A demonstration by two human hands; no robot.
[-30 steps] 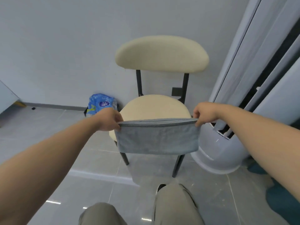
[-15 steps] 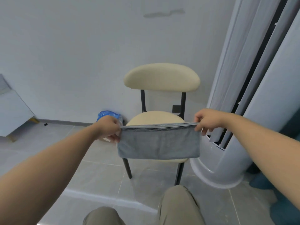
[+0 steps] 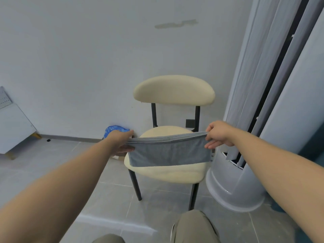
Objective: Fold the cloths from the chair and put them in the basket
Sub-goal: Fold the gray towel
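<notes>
A grey-blue cloth [image 3: 169,151], folded into a wide band, hangs stretched in the air just over the seat of a cream chair [image 3: 173,92] with black legs. My left hand [image 3: 121,141] pinches its upper left corner. My right hand [image 3: 219,134] pinches the upper right corner. The cloth's lower edge hangs over the seat [image 3: 166,172]. No other cloth lies on the chair. No basket is in view.
A tall grey column unit with a round base [image 3: 236,195] stands right of the chair. A blue plastic pack [image 3: 114,129] sits on the floor by the wall behind my left hand. A white panel [image 3: 14,130] leans at far left. My knees [image 3: 192,227] show at the bottom.
The view has tilted upward, showing more wall. The cloth and both hands have moved forward, from in front of the seat's front edge to over the seat. Both grips are unchanged.
</notes>
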